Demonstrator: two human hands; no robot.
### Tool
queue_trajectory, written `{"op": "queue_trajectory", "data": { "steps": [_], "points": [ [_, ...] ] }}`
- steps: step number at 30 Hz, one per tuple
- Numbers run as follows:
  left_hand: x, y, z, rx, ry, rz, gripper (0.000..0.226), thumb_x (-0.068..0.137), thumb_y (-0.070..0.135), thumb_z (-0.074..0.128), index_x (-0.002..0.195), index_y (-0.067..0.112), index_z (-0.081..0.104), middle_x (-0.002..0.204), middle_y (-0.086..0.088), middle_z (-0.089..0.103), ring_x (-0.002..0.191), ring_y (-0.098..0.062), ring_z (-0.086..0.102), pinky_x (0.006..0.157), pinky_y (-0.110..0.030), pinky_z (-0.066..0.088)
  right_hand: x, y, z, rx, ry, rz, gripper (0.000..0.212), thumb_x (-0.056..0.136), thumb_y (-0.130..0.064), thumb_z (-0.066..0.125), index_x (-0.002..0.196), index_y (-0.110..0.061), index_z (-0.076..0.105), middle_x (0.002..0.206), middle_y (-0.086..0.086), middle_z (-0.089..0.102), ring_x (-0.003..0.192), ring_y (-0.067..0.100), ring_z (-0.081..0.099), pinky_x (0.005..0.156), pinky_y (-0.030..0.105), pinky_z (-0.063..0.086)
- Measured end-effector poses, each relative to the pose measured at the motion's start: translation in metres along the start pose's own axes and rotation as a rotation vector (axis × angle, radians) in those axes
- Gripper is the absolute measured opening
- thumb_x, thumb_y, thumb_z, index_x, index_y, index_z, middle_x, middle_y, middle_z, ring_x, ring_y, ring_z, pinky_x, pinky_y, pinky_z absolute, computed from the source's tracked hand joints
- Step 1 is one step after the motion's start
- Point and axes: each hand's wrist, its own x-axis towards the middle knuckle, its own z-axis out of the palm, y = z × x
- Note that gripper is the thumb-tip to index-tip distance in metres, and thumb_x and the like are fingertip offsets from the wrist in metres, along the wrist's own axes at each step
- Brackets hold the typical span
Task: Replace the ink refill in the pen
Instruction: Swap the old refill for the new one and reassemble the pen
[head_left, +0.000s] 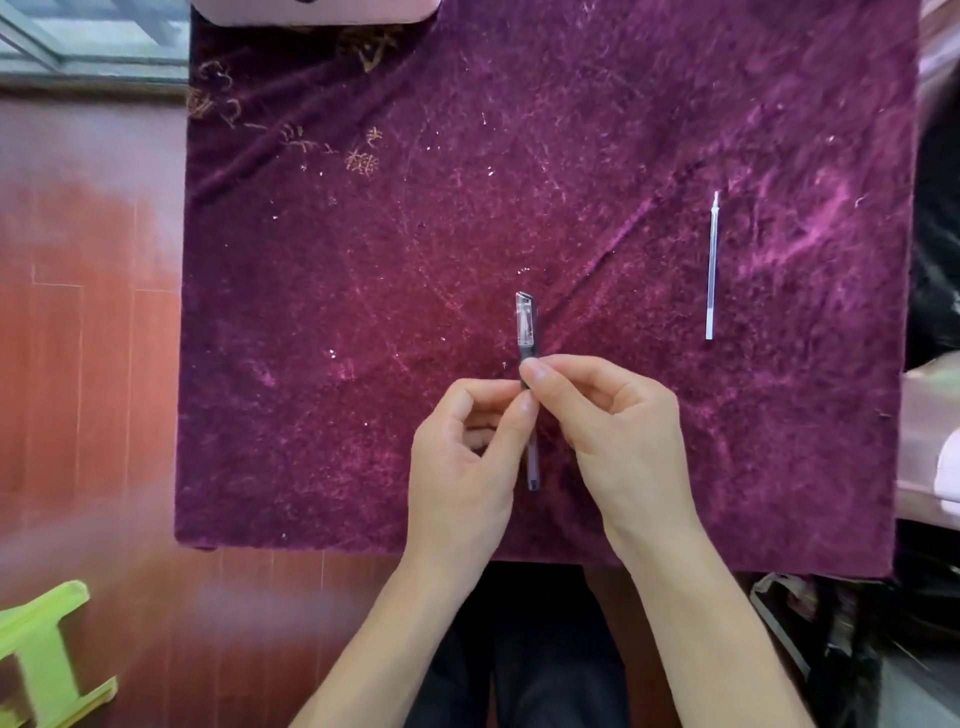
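Note:
A capped pen (527, 332) with a clear cap and a dark grip points away from me over the middle of the purple velvet cloth (363, 312). My left hand (467, 457) pinches its barrel just below the grip. My right hand (608, 415) pinches the dark grip section between thumb and forefinger. The lower end of the barrel shows between the two hands. A thin clear ink refill (712, 265) lies on its own on the cloth to the right, lengthwise, tip away from me.
The cloth covers a small square table with red wooden floor to the left. A green plastic stool (41, 660) stands at the lower left. A pink object (317, 10) sits at the cloth's far edge. Dark bags and clutter line the right side.

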Motion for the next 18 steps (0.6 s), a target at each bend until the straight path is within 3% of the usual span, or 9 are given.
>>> {"op": "queue_trajectory", "data": {
  "steps": [4,6,12,15,18],
  "points": [
    [0.020,0.004,-0.005,0.147,0.049,0.060,0.007,0.094,0.025,0.072,0.098,0.020,0.076,0.086,0.006,0.077,0.077,-0.011,0.074,0.068,-0.020,0.057,0.011,0.002,0.004,-0.036,0.015,-0.033,0.005,0.095,-0.023,0.082,0.097,-0.021,0.086,0.080,-0.012,0.082,0.067,-0.005,0.072,0.063,0.008,0.052],
    [0.032,0.007,-0.007,0.168,0.075,0.078,0.007,0.093,0.023,0.073,0.096,0.018,0.077,0.083,0.007,0.078,0.073,-0.008,0.074,0.064,-0.013,0.054,0.012,0.004,0.005,-0.066,0.021,-0.036,0.004,0.095,-0.026,0.081,0.097,-0.025,0.085,0.085,-0.010,0.084,0.073,-0.004,0.074,0.064,0.008,0.052],
    [0.077,0.017,-0.011,0.359,0.185,0.158,0.009,0.089,0.027,0.075,0.089,0.019,0.079,0.066,0.013,0.073,0.061,0.002,0.069,0.059,-0.001,0.044,-0.010,0.025,-0.009,-0.293,0.059,0.028,0.023,0.098,-0.039,0.073,0.077,-0.030,0.076,0.070,-0.003,0.072,0.058,-0.004,0.058,0.057,0.008,0.047],
    [0.098,0.021,-0.013,0.427,0.231,0.126,0.012,0.088,0.032,0.073,0.090,0.022,0.080,0.070,0.015,0.073,0.065,0.002,0.069,0.061,-0.002,0.046,-0.027,0.038,-0.021,-0.378,0.049,0.105,0.031,0.097,-0.041,0.070,0.071,-0.025,0.070,0.069,0.006,0.068,0.055,-0.001,0.053,0.056,0.007,0.046],
    [0.113,0.024,-0.012,0.479,0.237,0.114,0.014,0.088,0.033,0.072,0.090,0.022,0.080,0.072,0.014,0.073,0.065,0.001,0.069,0.065,-0.007,0.050,-0.040,0.047,-0.031,-0.432,0.035,0.158,0.033,0.097,-0.042,0.069,0.070,-0.024,0.067,0.067,0.005,0.066,0.054,-0.002,0.053,0.058,0.009,0.047]
  ]
}}
